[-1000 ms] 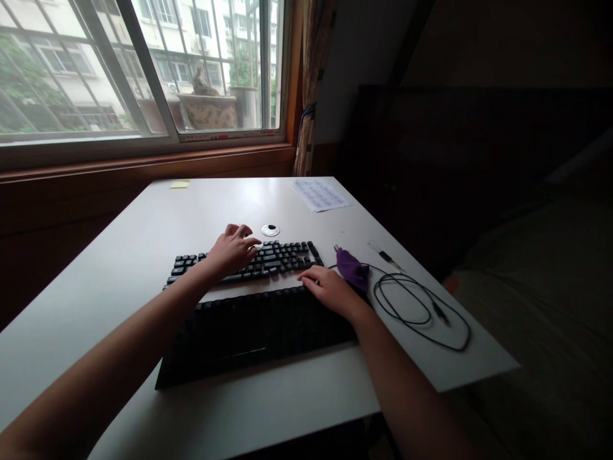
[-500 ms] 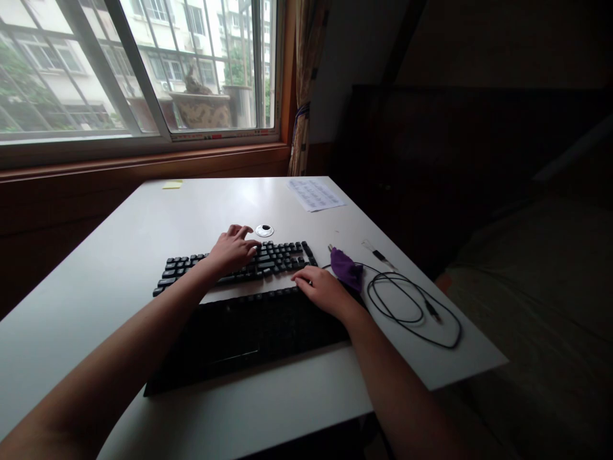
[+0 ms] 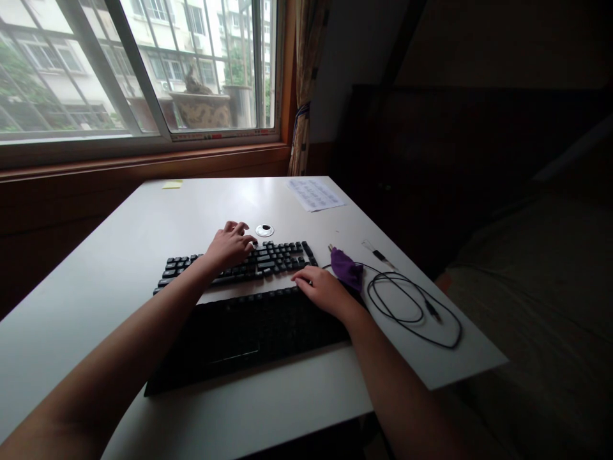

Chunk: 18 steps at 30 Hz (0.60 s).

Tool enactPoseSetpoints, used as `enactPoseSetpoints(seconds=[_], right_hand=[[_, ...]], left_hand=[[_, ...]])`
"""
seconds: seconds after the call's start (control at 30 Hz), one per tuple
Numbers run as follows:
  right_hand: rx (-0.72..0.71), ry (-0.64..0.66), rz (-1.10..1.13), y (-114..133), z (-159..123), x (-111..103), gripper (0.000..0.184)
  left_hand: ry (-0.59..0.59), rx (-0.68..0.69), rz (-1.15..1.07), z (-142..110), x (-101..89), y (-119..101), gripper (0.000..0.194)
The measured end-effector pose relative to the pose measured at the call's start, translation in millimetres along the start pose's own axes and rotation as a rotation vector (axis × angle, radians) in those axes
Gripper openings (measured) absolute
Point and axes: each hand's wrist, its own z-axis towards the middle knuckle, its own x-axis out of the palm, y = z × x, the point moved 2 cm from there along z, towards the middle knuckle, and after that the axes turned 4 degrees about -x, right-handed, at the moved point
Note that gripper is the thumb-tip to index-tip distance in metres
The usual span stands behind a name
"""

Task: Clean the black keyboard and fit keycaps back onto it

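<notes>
From the wearer's head at its near side, a white flat-topped table (image 3: pixel 215 201) is viewed closely, forward and downward; it is cropped by the frame's left edge, and a metal-framed sliding window (image 3: pixel 142 70) is included at upper left.

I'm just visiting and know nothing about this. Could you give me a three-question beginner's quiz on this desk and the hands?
1. True or false: the black keyboard lies nearer the camera than the rows of loose keycaps.

2. What colour is the cloth beside the right hand?
a) yellow
b) purple
c) red

3. Which hand is nearer the round disc in the desktop?

Key:
1. True.
2. b.
3. The left hand.
</notes>
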Motion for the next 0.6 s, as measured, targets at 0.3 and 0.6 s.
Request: enactPoseSetpoints(seconds=[0.3, 0.6], right_hand=[[-0.003, -0.193, 0.041, 4.0, -0.4, -10.3, 0.021], [0.023, -0.484, 0.026, 10.0, -3.6, -25.0, 0.023]], left_hand=[[-0.035, -0.041, -0.059, 12.6, 6.3, 6.5, 0.029], [0.013, -0.038, -0.088, 21.4, 12.1, 5.5, 0.023]])
